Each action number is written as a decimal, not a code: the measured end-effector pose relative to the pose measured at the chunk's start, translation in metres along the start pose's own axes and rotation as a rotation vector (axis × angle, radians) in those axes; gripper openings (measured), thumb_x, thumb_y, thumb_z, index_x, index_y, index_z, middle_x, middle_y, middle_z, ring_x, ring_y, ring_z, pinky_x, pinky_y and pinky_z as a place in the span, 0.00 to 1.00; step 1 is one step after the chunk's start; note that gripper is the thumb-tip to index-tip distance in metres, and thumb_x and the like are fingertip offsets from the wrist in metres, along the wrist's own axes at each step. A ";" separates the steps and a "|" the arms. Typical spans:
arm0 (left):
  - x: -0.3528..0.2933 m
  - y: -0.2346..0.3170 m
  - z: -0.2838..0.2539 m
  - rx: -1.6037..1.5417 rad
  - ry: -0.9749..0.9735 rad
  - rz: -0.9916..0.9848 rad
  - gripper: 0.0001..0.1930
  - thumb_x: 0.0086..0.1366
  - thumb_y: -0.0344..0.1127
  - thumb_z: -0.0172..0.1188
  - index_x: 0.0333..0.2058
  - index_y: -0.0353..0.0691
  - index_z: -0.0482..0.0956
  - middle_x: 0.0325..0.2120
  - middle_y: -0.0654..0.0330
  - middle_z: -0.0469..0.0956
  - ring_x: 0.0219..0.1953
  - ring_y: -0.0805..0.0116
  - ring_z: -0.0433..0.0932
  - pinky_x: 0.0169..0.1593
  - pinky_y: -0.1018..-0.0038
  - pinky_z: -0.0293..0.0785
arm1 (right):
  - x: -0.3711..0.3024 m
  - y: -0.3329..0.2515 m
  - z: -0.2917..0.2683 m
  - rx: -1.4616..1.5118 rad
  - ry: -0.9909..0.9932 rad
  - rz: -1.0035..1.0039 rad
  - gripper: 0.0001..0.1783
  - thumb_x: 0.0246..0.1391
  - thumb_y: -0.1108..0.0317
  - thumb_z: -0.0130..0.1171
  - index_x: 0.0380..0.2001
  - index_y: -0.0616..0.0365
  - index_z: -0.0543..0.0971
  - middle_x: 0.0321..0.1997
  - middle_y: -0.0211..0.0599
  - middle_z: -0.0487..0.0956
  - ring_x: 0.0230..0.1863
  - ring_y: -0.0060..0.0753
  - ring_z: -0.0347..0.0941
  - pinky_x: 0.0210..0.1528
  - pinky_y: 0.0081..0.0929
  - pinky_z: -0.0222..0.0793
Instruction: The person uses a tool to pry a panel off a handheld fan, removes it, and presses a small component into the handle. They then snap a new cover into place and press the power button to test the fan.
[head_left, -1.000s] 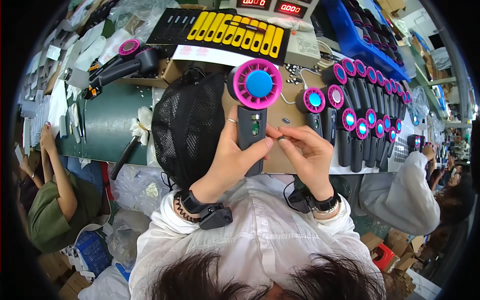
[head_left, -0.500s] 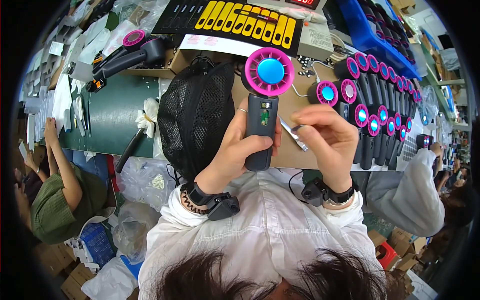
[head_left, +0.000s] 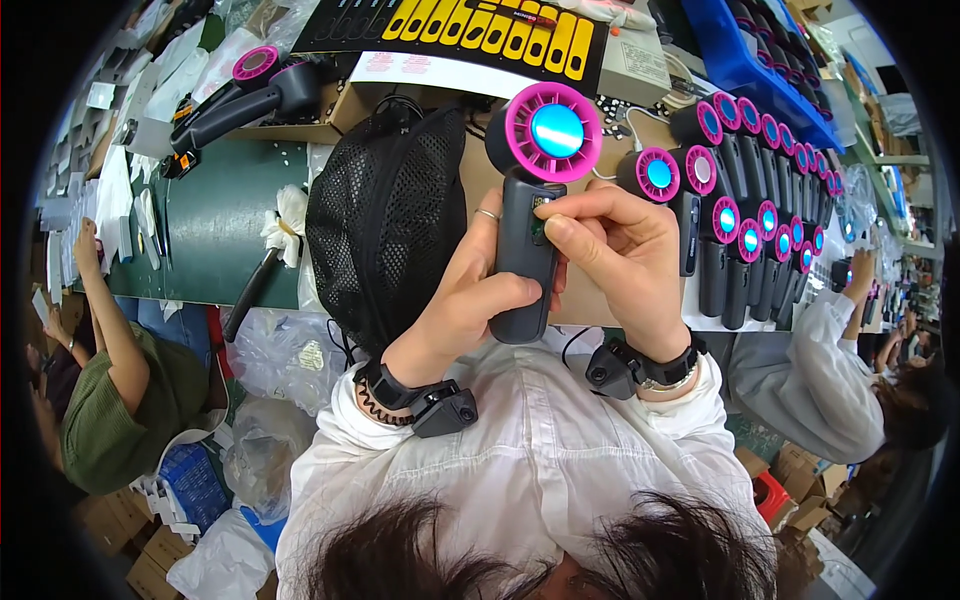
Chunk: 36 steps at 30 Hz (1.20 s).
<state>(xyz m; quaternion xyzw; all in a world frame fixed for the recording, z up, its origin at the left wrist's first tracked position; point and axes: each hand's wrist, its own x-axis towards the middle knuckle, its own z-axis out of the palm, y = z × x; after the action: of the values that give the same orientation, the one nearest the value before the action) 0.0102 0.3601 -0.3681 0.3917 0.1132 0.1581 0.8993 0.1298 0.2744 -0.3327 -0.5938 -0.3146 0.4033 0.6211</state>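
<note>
A: Main thing, where?
B: Handheld fan, dark grey with pink grille and shiny blue centre. Mid-view, held up over the near edge of the tabletop. Head at 12 o'clock, leaning toward 1; handle base at 6.

A: Left hand?
B: Left hand comes in from 7 o'clock, curled round the handle, thumb across its front, fingers behind. Firm hold on the fan.

A: Right hand?
B: Right hand from 4 o'clock. Thumb and forefinger drawn close at the small window in the handle, covering part of it. Can't tell whether the tips meet or pinch something small; other fingers loosely bent.

A: Around it, clock centred on the held fan?
B: Black mesh bag at 9, just beside the left hand. Past it, also near 9, dark stick with a white wrap. Sheet with yellow strips at 12. Blue crate at 2. Similar fans in rows at 3, beyond the right hand.

A: People?
B: Co-worker in green at 8, another in grey at 4, both well apart from the fan.
</note>
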 end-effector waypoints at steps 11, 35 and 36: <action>0.000 0.000 0.002 -0.041 -0.015 -0.026 0.33 0.45 0.28 0.48 0.53 0.38 0.50 0.30 0.54 0.67 0.31 0.69 0.71 0.33 0.75 0.71 | 0.002 0.012 -0.003 -0.235 0.036 -0.152 0.06 0.48 0.80 0.56 0.32 0.67 0.77 0.23 0.25 0.65 0.20 0.13 0.63 0.21 0.12 0.63; -0.001 -0.002 0.007 -0.097 -0.011 -0.014 0.33 0.45 0.27 0.48 0.53 0.38 0.49 0.30 0.54 0.68 0.31 0.69 0.72 0.34 0.75 0.71 | -0.003 -0.001 -0.002 0.021 0.006 0.008 0.05 0.50 0.79 0.53 0.32 0.69 0.75 0.22 0.31 0.70 0.16 0.23 0.70 0.14 0.17 0.65; -0.001 -0.002 0.007 -0.100 -0.013 -0.015 0.33 0.45 0.27 0.48 0.53 0.37 0.50 0.30 0.54 0.68 0.31 0.69 0.72 0.34 0.75 0.71 | -0.003 -0.001 -0.003 0.021 0.006 0.008 0.05 0.50 0.79 0.53 0.32 0.69 0.75 0.22 0.31 0.70 0.16 0.23 0.70 0.14 0.17 0.65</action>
<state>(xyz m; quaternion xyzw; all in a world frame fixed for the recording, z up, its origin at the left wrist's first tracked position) 0.0122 0.3544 -0.3650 0.3466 0.1023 0.1545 0.9195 0.1305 0.2702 -0.3320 -0.5897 -0.3062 0.4074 0.6265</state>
